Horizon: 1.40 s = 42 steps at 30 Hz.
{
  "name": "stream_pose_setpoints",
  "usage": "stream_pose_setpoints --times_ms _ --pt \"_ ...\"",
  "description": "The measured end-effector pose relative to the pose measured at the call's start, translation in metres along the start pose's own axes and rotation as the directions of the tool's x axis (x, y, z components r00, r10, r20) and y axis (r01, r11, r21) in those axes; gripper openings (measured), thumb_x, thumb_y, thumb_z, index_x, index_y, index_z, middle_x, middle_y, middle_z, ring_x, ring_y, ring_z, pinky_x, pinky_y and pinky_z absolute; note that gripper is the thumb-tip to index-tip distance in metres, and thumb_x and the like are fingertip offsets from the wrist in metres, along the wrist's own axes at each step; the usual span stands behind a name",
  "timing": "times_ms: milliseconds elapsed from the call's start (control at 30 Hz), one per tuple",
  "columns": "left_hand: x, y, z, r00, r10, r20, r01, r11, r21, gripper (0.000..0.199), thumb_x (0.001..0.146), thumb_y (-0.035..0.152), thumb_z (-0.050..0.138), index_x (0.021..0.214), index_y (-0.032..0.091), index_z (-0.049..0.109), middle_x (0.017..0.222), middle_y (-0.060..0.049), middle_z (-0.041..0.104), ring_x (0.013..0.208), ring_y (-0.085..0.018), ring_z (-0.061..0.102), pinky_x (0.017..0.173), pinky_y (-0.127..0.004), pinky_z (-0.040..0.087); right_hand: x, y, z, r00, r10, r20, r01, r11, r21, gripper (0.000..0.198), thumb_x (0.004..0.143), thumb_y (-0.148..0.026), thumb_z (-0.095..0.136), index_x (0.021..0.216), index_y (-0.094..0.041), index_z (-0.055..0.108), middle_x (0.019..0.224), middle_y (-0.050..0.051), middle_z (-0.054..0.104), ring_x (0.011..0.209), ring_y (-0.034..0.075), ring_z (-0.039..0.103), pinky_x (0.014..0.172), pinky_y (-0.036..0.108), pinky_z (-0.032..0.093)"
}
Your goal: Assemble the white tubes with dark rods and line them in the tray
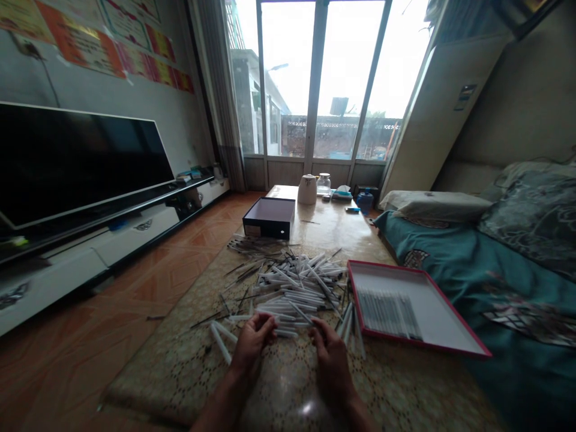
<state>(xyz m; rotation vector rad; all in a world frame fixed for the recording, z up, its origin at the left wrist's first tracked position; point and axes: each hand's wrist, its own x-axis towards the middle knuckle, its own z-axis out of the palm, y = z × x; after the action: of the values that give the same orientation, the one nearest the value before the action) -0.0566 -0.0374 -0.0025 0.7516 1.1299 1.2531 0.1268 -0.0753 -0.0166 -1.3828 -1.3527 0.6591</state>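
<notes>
A loose heap of white pen-like tubes (299, 282) lies on the table in front of me, with thin dark sticks (247, 270) mixed in, mostly along its left side. My left hand (255, 342) is closed at the near edge of the heap, thumb against fingers; what it pinches, if anything, is too small to make out. My right hand (332, 354) pinches the near end of a slim pen (300, 313), which slants away to the left over the heap. To the right, a shallow red-rimmed box lid (443, 300) holds a row of similar pens (389, 312) laid side by side.
A dark open box (267, 219) stands beyond the heap. Farther back on the patterned table (180, 384) are a pale kettle (307, 189), a glass jar (323, 183) and a tissue pack (342, 192). A teal-covered sofa (432, 246) borders the right side.
</notes>
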Motion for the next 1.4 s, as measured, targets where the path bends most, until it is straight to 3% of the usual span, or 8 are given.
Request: stream_pose_setpoints --times_ms 100,200,367,567,1167,1300,1400 --pt "-0.009 -0.007 0.006 0.995 -0.091 -0.045 0.080 0.977 -0.198 0.039 0.051 0.027 0.084 0.080 0.014 0.063 0.060 0.005 0.060 0.047 -0.004 0.052 0.046 -0.014 0.041 0.001 -0.002 -0.011 0.998 0.014 0.060 -0.012 0.999 -0.031 0.027 0.085 -0.029 0.048 0.100 -0.017 0.067 0.085 0.006 0.070 0.075 0.019 0.066 0.068 0.027 0.051" --pt "-0.016 -0.013 0.010 0.993 -0.115 -0.035 0.101 0.956 -0.275 0.039 0.052 0.027 0.083 0.082 0.015 0.063 0.057 0.006 0.057 0.046 -0.004 0.051 0.045 -0.014 0.040 -0.001 0.000 -0.024 0.993 -0.081 0.086 0.088 0.992 -0.088 0.023 0.083 -0.026 0.050 0.095 -0.017 0.067 0.090 0.007 0.069 0.081 0.020 0.065 0.072 0.027 0.050" --pt "-0.024 -0.020 0.017 0.998 -0.062 -0.016 0.060 0.990 -0.125 0.036 0.060 0.042 0.076 0.073 0.017 0.055 0.053 0.007 0.055 0.040 -0.005 0.046 0.039 -0.016 0.034 -0.007 0.007 -0.035 0.956 -0.232 0.179 0.262 0.950 -0.170 0.019 0.084 -0.025 0.049 0.090 -0.018 0.066 0.083 0.006 0.065 0.070 0.017 0.061 0.065 0.025 0.049" --pt "-0.023 -0.021 0.023 0.999 -0.040 -0.033 0.040 0.999 0.011 0.036 0.062 0.047 0.069 0.069 0.018 0.050 0.051 0.008 0.052 0.037 -0.004 0.042 0.036 -0.016 0.027 -0.011 0.016 -0.027 0.940 -0.270 0.208 0.315 0.921 -0.231 0.020 0.089 -0.028 0.047 0.093 -0.020 0.065 0.081 0.005 0.063 0.070 0.017 0.059 0.064 0.026 0.048" --pt "-0.021 -0.025 0.022 1.000 -0.027 -0.012 0.027 0.999 0.039 0.034 0.063 0.047 0.069 0.070 0.017 0.052 0.053 0.006 0.054 0.038 -0.005 0.046 0.037 -0.016 0.031 -0.012 0.015 -0.025 0.930 -0.264 0.255 0.336 0.892 -0.302 0.020 0.091 -0.025 0.043 0.093 -0.020 0.062 0.083 0.005 0.062 0.079 0.018 0.059 0.070 0.027 0.045" --pt "-0.023 -0.022 0.026 0.999 -0.030 -0.011 0.031 0.995 0.093 0.037 0.060 0.049 0.070 0.072 0.017 0.056 0.052 0.006 0.056 0.037 -0.006 0.046 0.036 -0.017 0.032 -0.013 0.017 -0.025 0.909 -0.324 0.261 0.401 0.851 -0.340 0.022 0.093 -0.024 0.040 0.092 -0.021 0.062 0.082 0.005 0.063 0.078 0.018 0.058 0.068 0.026 0.043" --pt "-0.024 -0.019 0.026 0.999 -0.029 -0.013 0.030 0.996 0.081 0.038 0.058 0.049 0.073 0.072 0.016 0.058 0.052 0.005 0.056 0.037 -0.006 0.046 0.036 -0.017 0.032 -0.013 0.016 -0.026 0.887 -0.371 0.276 0.460 0.773 -0.438 0.021 0.094 -0.026 0.041 0.086 -0.022 0.061 0.077 0.003 0.063 0.074 0.018 0.057 0.068 0.027 0.040"
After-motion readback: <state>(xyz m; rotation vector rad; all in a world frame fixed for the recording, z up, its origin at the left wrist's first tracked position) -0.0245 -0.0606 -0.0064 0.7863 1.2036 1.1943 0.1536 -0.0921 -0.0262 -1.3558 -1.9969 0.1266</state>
